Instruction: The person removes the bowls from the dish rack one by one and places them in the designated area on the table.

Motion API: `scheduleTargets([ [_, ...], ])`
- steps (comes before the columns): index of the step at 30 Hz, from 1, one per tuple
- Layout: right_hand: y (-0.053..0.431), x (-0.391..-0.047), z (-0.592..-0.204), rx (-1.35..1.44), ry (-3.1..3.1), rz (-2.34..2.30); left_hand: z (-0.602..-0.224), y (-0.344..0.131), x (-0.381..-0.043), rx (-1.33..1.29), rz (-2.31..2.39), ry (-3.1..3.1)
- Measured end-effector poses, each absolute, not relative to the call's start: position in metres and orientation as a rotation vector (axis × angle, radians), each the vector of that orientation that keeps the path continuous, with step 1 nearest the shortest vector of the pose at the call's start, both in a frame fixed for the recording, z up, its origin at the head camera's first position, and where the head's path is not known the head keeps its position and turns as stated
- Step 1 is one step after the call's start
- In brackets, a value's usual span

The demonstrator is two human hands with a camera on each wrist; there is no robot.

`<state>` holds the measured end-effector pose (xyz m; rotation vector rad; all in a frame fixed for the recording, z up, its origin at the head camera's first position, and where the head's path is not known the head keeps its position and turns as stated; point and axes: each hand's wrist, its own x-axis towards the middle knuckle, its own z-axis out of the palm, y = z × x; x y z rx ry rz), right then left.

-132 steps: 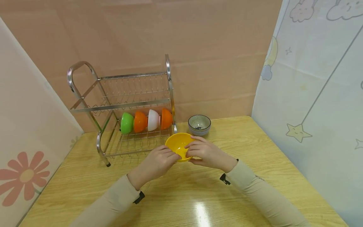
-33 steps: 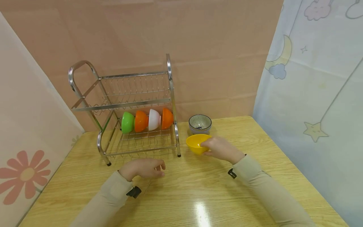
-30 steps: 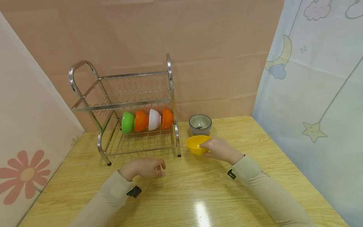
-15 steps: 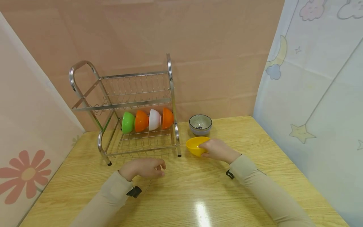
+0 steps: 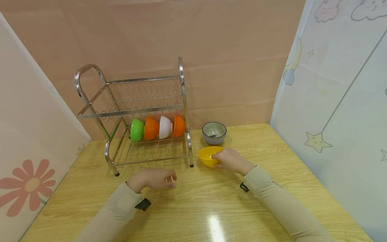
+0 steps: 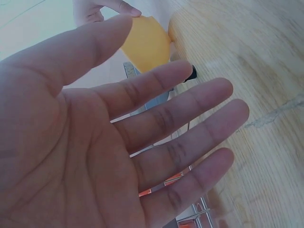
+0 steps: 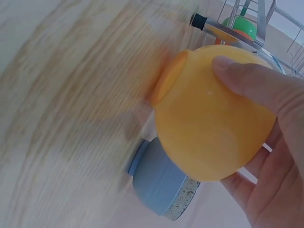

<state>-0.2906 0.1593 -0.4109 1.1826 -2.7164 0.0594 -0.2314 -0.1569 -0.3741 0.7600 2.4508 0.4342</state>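
Observation:
My right hand (image 5: 231,161) grips a yellow bowl (image 5: 207,158) by its right side. The thumb lies on the bowl's outer wall (image 7: 213,118) in the right wrist view, and the other fingers reach over the rim. The bowl's foot is at or very close to the table; I cannot tell if it touches. My left hand (image 5: 154,178) holds nothing, its fingers (image 6: 166,118) spread loosely in front of the dish rack. Just behind the yellow bowl stands a grey-blue bowl with a speckled inside (image 5: 214,133).
A two-tier metal dish rack (image 5: 145,110) stands at the back left. On its lower tier, green (image 5: 137,130), orange (image 5: 151,129), white (image 5: 164,127) and second orange (image 5: 179,126) bowls sit on their sides in a row. Walls close off the wooden table (image 5: 193,205) behind and at both sides.
Both hands held the yellow bowl at first. My left hand let go and drew back left, while the right carried the bowl rightward, then lowered it slightly over the last second.

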Motion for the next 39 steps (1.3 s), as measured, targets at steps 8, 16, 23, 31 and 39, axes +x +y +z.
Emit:
scheduleTargets([
  [8,0.1574,-0.2880,-0.4147,1.222,-2.686,0.105,-0.3736,-0.1557,-0.2311,0.767,0.450,2.442],
  [16,0.1556,-0.2846,-0.4163,1.224,-2.762,0.112,-0.3720,-0.1552,-0.2297,0.761,0.469,2.426],
  [23,0.1549,-0.2847,-0.4163,1.247,-2.762,0.126,-0.3736,-0.1560,-0.2302,0.784,0.454,2.431],
  [31,0.1530,-0.2861,-0.4182,1.263,-2.796,0.118,-0.3738,-0.1558,-0.2293,0.770,0.461,2.432],
  [39,0.1525,-0.2860,-0.4171,1.264,-2.801,0.124,-0.3743,-0.1558,-0.2289,0.760,0.458,2.438],
])
